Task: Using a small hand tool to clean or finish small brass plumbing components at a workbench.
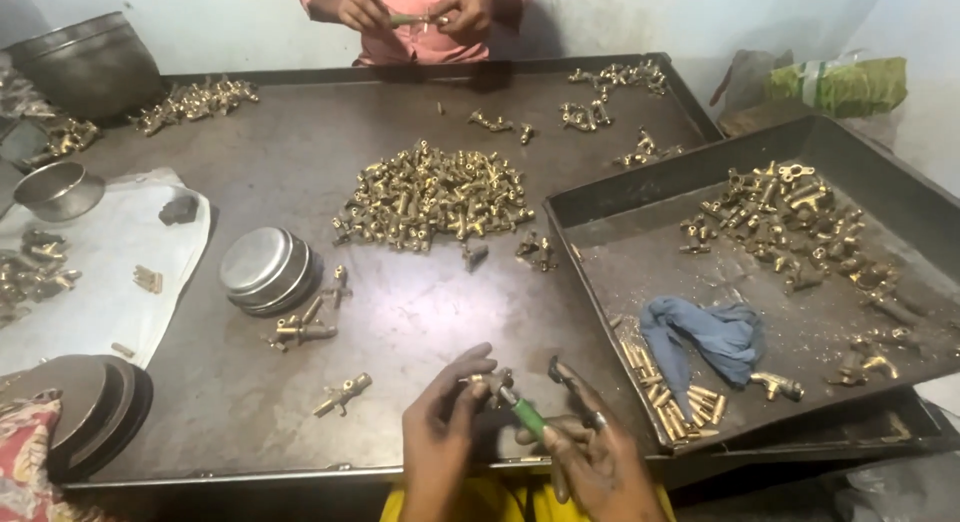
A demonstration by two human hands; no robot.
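My left hand (440, 427) pinches a small brass fitting (487, 380) just above the near edge of the big metal tray (250, 162). A green-handled tool (527, 414) is gripped in my right hand (590, 452), its tip touching that fitting. A large heap of brass fittings (435, 194) lies in the tray's middle. A few loose fittings (342, 393) lie to the left of my hands.
A smaller tray (620, 197) at right holds brass fittings (790, 222), a blue cloth (712, 334) and small brass pins (680, 402). Stacked steel bowls (265, 270) sit left of centre. Across the table another person's hands (415, 7) work a fitting. White cloth (100, 272) at left.
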